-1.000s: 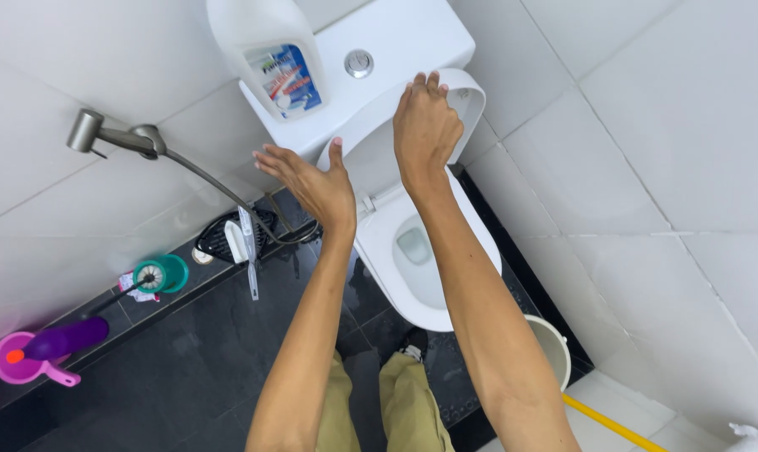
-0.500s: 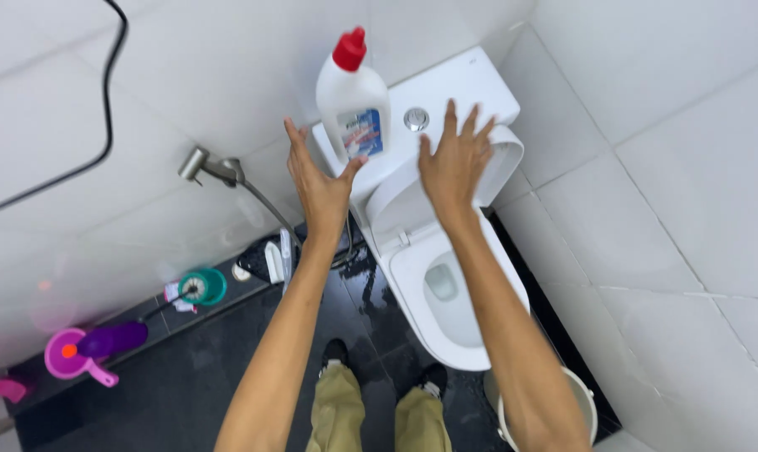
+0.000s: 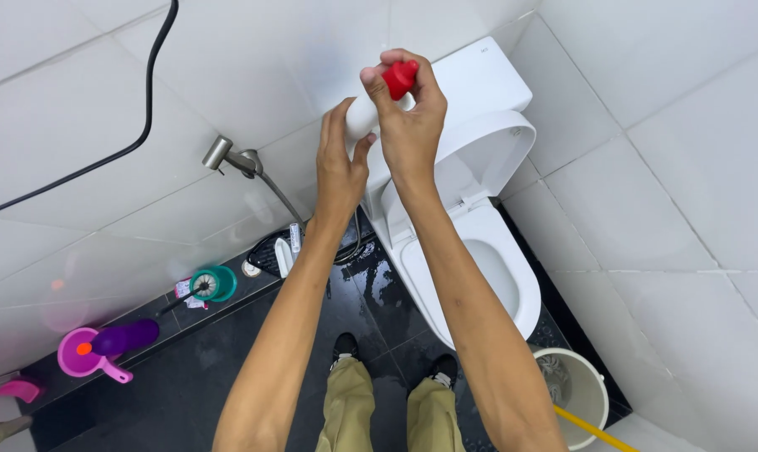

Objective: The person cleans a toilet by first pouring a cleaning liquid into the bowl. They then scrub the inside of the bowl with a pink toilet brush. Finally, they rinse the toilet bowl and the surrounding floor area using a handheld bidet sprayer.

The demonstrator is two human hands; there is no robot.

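Tiled bathroom, one toilet [image 3: 479, 276], one bottle [image 3: 364, 115], two hands

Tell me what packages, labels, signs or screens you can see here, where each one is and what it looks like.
White bottle with a red cap: held up in front of the toilet tank, left hand round the body, right hand on the cap; no label shows.
Small packet: on the dark floor by the teal brush holder, white and red.
No signs or screens.

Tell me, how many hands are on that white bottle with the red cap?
2. The left hand wraps the white bottle by its body, and the right hand grips the red cap on top, both raised in front of the white toilet. No other hands show.
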